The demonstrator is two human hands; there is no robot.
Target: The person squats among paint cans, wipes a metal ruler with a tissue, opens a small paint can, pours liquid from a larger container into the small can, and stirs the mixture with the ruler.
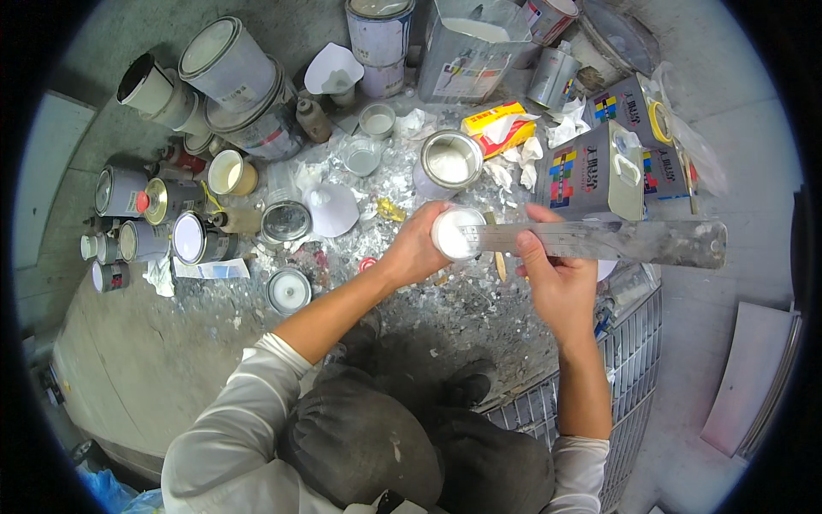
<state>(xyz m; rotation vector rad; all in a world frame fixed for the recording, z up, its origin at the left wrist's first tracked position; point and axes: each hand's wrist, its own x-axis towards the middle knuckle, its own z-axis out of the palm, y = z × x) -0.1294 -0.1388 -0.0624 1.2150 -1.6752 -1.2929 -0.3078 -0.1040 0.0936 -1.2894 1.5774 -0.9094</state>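
Observation:
My left hand (417,247) wraps round a small cup (452,244) of white paint at the middle of the view. In my right hand (565,287) is a long, flat metal ruler (642,242), smeared with grey and pinched between thumb and fingers. Its left end reaches over the cup's rim into the white paint; how deep it goes I cannot tell. Just beyond the cup stands an open paint can (428,184) with white contents. A thin wooden stick (500,265) lies on the floor between my hands.
Paint cans (210,73) and tins (175,201) crowd the left and back. A yellow and red tissue box (501,128) lies beyond the open can. Grey rectangular tins (591,176) stand at right, above a metal grate (634,368). A round lid (288,291) rests on the paint-spattered floor.

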